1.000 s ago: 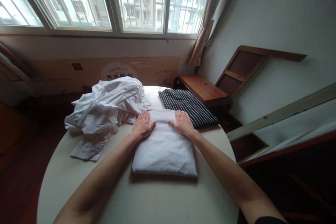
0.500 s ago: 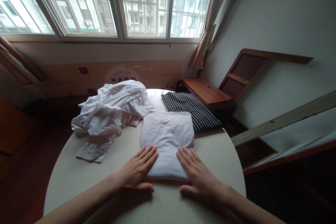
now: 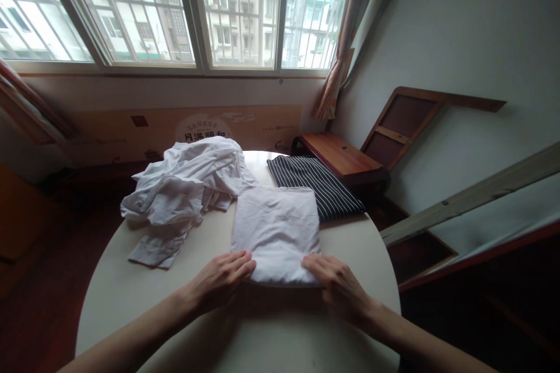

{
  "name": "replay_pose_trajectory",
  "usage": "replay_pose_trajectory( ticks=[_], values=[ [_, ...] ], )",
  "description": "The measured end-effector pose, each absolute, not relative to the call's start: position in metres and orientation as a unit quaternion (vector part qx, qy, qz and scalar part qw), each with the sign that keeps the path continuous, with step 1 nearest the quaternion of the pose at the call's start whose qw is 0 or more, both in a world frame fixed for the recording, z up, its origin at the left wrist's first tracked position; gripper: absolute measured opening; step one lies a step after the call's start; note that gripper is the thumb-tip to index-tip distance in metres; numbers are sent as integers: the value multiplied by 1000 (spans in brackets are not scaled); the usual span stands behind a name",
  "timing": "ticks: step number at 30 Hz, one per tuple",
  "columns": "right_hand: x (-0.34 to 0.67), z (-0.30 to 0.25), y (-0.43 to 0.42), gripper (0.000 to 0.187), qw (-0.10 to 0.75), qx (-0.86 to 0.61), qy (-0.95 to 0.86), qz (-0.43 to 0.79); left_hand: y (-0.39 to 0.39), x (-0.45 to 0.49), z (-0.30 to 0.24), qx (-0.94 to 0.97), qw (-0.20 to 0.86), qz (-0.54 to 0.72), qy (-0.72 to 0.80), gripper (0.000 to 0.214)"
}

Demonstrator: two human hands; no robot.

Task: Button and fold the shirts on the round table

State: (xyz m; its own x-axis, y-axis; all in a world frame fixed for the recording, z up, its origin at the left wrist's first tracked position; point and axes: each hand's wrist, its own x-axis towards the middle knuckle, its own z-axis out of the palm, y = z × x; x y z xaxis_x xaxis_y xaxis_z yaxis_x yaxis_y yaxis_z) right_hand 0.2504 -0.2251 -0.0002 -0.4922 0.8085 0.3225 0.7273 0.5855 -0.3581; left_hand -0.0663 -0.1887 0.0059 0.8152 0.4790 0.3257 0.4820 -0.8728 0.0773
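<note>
A folded white garment (image 3: pixel 276 230) lies flat on the round cream table (image 3: pixel 245 338) in front of me. My left hand (image 3: pixel 221 280) is at its near-left corner, fingers together and curled against the edge, thumb on top. My right hand (image 3: pixel 338 287) is at the near-right corner with bent knuckles and fingertips tucked at the edge. Both hands grip the near edge of the garment.
A crumpled pile of white clothes (image 3: pixel 184 192) lies on the table's left. A folded dark striped garment (image 3: pixel 315 185) sits at the far right, touching the white one. A wooden stool (image 3: pixel 339 154), leaning boards and the wall stand to the right; windows are behind.
Both hands slid from the garment's far edge down its top to the near edge. They lay flat half a second ago and now curl onto the near corners.
</note>
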Motion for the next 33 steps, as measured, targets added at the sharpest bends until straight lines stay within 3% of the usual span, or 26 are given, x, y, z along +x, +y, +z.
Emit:
replay_pose_trajectory(
  ticks=[4, 7, 12, 15, 18, 20, 24, 27, 33],
  values=[
    [249, -3, -226, 55, 512, -612, -522, 300, -184, -67, 9, -905, -79, -271, -318, 24],
    [243, 9, -219, 53, 585, -578, -252, 511, -185, -67, 9, -857, -137, -347, -357, 18],
    [241, 34, -186, 31, 529, -510, -114, 669, -195, -62, 0, -760, -332, -401, -390, 10],
    [247, 37, -165, 17, 478, -526, -142, 689, -193, -54, 1, -553, -484, -473, -485, 38],
    [251, 40, -147, 25, 415, -564, -211, 682, -179, -44, 14, -321, -587, -508, -542, 61],
    [251, 45, -135, 28, 378, -596, -252, 662, -164, -38, 26, -253, -630, -485, -551, 60],
    [245, 54, -114, 10, 339, -638, -339, 603, -133, -31, 41, -225, -716, -374, -544, 38],
    [243, 59, -107, 23, 328, -631, -389, 585, -120, -27, 42, -246, -734, -324, -545, 31],
    [253, 90, -96, 43, 364, -502, -458, 637, -116, -14, 46, -364, -717, -419, -423, 44]
  ],
)
